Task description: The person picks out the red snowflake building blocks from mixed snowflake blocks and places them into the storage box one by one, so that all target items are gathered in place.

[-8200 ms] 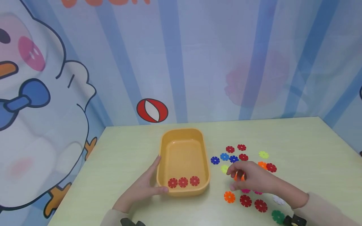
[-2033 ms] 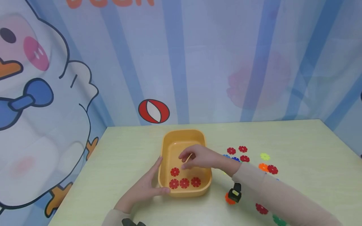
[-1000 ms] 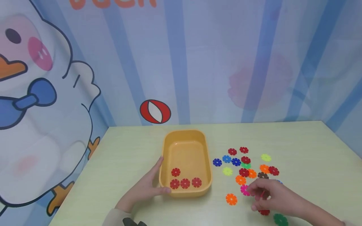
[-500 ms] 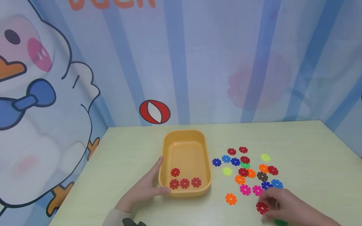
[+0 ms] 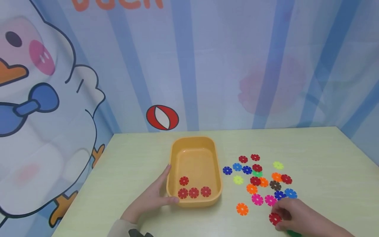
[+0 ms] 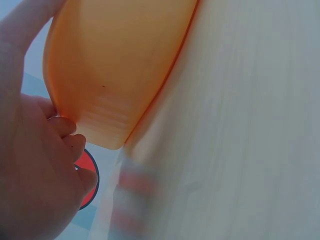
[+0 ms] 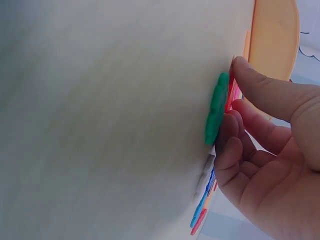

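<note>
My left hand grips the near left corner of a yellow-orange plastic tray, thumb on the near rim and fingers along the left side. In the left wrist view, the fingers curl against the wall of the tray. Several red snowflake discs lie flat at the near end inside. At the lower right, my right hand pinches another red snowflake disc between thumb and fingertips, low at the table. A green disc lies beside those fingers in the right wrist view, partly covered by the hand in the head view.
Right of the tray, loose discs spread over the pale table: orange, pink, blue, yellow, brown and more red. Some overlap. A printed cloth hangs behind the table.
Since the earliest frame, one more red disc lies in the tray. My right hand has gone from above the tray to the lower right and taken a red disc. The left hand stays put.
</note>
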Motion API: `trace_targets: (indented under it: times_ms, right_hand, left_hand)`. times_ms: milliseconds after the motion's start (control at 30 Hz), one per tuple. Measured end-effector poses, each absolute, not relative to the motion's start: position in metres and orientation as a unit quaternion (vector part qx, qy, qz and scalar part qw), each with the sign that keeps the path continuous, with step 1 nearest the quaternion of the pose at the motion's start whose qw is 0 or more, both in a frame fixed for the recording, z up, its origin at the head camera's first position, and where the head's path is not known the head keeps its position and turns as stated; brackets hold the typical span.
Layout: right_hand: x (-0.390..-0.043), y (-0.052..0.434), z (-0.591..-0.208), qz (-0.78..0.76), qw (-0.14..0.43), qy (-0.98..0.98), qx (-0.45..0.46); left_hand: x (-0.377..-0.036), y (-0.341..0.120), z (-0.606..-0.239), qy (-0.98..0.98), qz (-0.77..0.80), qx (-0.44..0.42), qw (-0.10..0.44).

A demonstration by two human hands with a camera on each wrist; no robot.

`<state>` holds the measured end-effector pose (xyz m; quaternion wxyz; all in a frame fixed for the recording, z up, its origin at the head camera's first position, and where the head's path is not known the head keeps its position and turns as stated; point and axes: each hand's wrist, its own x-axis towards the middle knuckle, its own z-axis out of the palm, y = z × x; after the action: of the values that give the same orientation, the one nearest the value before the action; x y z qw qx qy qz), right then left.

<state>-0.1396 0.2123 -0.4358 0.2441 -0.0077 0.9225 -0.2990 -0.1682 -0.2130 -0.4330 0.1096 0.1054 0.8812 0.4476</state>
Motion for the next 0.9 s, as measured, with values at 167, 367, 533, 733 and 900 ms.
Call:
trace_targets:
  times_ms: [167,367,533,733,900]
  right_hand:
    - [-0.1399,0.2115,-0.4354,-0.297,0.244,0.923,-0.009]
    - [-0.1438,0.2102,-0.4367,-0.278,0.248,0.928,-0.019]
    - [-0.1462,0.209,-0.4377,-0.262,0.244,0.933,-0.03]
    - [-0.1473,0.207,-0.4362,-0.247,0.253,0.934,-0.043]
    - [-0.1469,0.2059,-0.4348,-0.243,0.253,0.935,-0.05]
  left_hand:
    - [-0.1685,-0.213,-0.4332,0.882,0.446,0.105,0.11]
    - [-0.1687,-0.2129,-0.4339,0.884,0.443,0.103,0.11]
    - [-0.1687,-0.2131,-0.4346,0.883,0.444,0.103,0.11]
    - [-0.1689,-0.2135,-0.4351,0.882,0.446,0.106,0.11]
    - [-0.1689,-0.2136,-0.4345,0.882,0.445,0.109,0.108]
